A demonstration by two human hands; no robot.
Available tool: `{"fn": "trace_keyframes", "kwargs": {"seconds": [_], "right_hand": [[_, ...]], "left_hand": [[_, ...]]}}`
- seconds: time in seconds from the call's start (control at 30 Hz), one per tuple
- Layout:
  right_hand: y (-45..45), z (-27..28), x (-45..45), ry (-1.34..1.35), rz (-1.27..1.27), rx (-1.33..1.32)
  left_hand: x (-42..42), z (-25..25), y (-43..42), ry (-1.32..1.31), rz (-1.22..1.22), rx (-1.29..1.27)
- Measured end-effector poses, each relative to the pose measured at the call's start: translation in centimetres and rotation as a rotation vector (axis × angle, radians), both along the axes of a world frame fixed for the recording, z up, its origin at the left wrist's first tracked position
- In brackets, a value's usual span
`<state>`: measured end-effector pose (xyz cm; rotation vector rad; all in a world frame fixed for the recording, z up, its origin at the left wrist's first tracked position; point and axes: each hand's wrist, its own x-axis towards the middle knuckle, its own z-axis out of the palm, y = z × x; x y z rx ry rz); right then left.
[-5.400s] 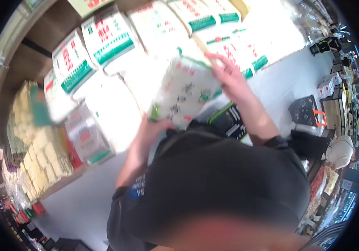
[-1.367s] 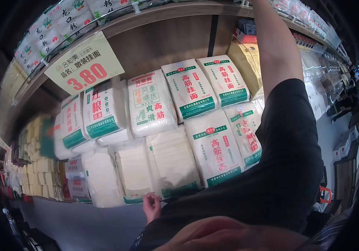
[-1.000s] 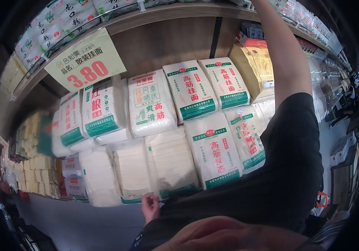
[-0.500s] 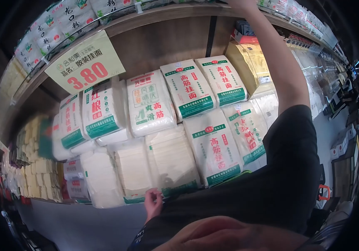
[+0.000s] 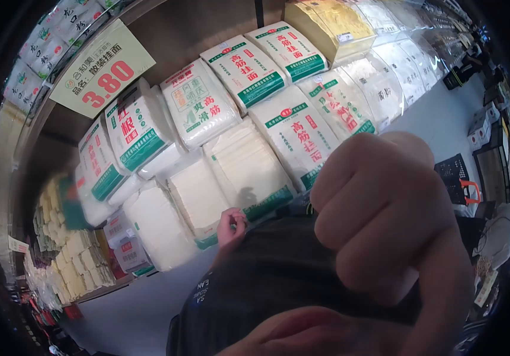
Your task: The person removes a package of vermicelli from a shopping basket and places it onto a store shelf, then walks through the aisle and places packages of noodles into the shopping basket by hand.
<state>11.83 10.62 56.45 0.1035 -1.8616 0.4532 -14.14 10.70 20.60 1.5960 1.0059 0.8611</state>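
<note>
My right hand (image 5: 379, 207) is a fist, large and close to the camera, its back and knuckles toward me. Whatever its fingers hold, if anything, is hidden. Low in the middle, my left hand (image 5: 231, 228) has its fingers curled in, with nothing seen in them. It is nearest to the front edge of a bag of pale dried noodles (image 5: 246, 160) with a green band; whether it touches the bag I cannot tell. Left of that lies another noodle bag (image 5: 197, 199). Behind the right fist is a white noodle pack (image 5: 295, 130) with red and green print.
A yellow price sign (image 5: 103, 68) reading 3.80 hangs from the shelf above. More printed noodle packs (image 5: 201, 104) are stacked at the back. A golden box (image 5: 329, 29) stands upper right, beyond white flour packs (image 5: 379, 89). Yellowish bundles (image 5: 80, 261) are piled at left.
My right hand has come down from the upper shelf to just before the camera, now in a fist. My left hand stays low near the noodle bags. The view has shifted and tilted.
</note>
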Motion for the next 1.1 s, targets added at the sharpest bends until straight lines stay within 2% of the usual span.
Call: {"fn": "trace_keyframes", "kwargs": {"seconds": [0.03, 0.13, 0.2, 0.23, 0.27, 0.3, 0.33, 0.37, 0.4, 0.43, 0.47, 0.5, 0.53, 0.57, 0.6, 0.63, 0.67, 0.7, 0.73, 0.77, 0.8, 0.87, 0.93, 1.0, 1.03, 1.1], "right_hand": [[-1.2, 0.4, -0.6, -0.023, 0.03, -0.025], [-4.1, -0.7, -1.8, -0.077, 0.011, -0.171], [-5.8, -2.9, -2.0, -0.101, -0.049, -0.418], [-6.6, -5.9, -1.7, -0.113, -0.086, -0.597], [-7.6, -9.7, -1.2, -0.125, -0.116, -0.777], [-8.7, -14.1, -0.7, -0.14, -0.142, -0.953], [-10.4, -21.1, -0.5, -0.018, -0.224, -1.281], [-12.3, -27.3, -0.3, 0.267, -0.215, -1.646], [-15.7, -36.6, 0.7, 0.527, -0.319, -1.887], [-21.1, -45.3, 1.2, 0.639, -0.721, -2.101], [-30.6, -58.0, 2.0, 0.27, -1.371, -2.134], [-42.0, -63.7, 2.8, -0.604, -1.431, -2.543], [-49.0, -61.4, 3.1, -1.09, -0.628, -2.802], [-54.7, -59.1, 3.5, -1.476, 0.277, -2.764], [-62.0, -60.8, 3.8, -1.634, 0.094, -2.754], [-65.1, -62.6, 3.2, -1.319, 0.446, -2.659], [-58.8, -51.0, 2.5, -0.952, -0.023, -2.979], [-59.0, -51.1, 2.2, -0.621, -0.443, -3.112], [-59.8, -52.9, 2.7, -0.212, -0.669, -3.139], [-59.5, -54.5, 3.8, 0.11, -0.906, -3.103], [-60.6, -58.4, 4.9, 0.371, -1.086, -3.101], [-57.6, -62.4, 7.4, 0.242, -1.266, -3.108], [-55.0, -68.0, 9.4, 0.073, -1.253, -3.076], [-54.7, -76.3, 11.8, -0.607, -1.28, -2.834], [-51.9, -76.8, 13.5, -0.71, -1.37, -2.755], [-49.3, -81.5, 16.8, -0.458, -1.539, -2.839]], "left_hand": [[-0.8, 0.0, -0.1, 0.088, -0.011, 0.083], [-2.8, -0.4, -0.8, 0.041, -0.062, -0.065], [-4.0, -1.3, -1.3, 0.0, -0.095, -0.135], [-4.4, -1.8, -1.8, 0.022, -0.094, -0.165], [-4.5, -1.7, -2.2, 0.045, -0.092, -0.195], [-5.2, -3.5, -2.3, -0.048, -0.175, -0.156], [-5.3, -3.4, -2.7, -0.058, -0.189, -0.188], [-5.0, -2.9, -2.8, -0.072, -0.199, -0.21], [-4.7, -3.1, -2.8, -0.082, -0.199, -0.24], [-4.6, -3.2, -3.1, -0.084, -0.203, -0.272], [-4.6, -3.4, -3.4, -0.081, -0.211, -0.307], [-4.4, -3.6, -3.5, -0.093, -0.245, -0.309], [-4.6, -3.4, -3.8, -0.047, -0.269, -0.293], [-4.1, -3.4, -3.5, -0.006, -0.291, -0.262], [-3.5, -3.3, -3.2, 0.029, -0.312, -0.188], [-3.2, -3.2, -3.2, 0.069, -0.333, -0.122], [-2.9, -3.2, -3.5, 0.114, -0.356, -0.064], [-2.5, -3.5, -3.7, 0.166, -0.363, -0.134], [-1.7, -4.1, -3.7, 0.214, -0.367, -0.199], [-0.5, -4.8, -3.8, 0.258, -0.368, -0.26], [0.8, -5.5, -4.3, 0.278, -0.373, -0.334], [4.3, -6.4, -5.0, 0.338, -0.49, -0.326], [8.3, -6.5, -5.4, 0.403, -0.624, -0.341], [12.1, -6.9, -5.7, 0.472, -0.757, -0.333], [13.8, -7.2, -5.9, 0.505, -0.831, -0.327], [15.8, -8.0, -6.9, 0.564, -0.864, -0.433]]}}
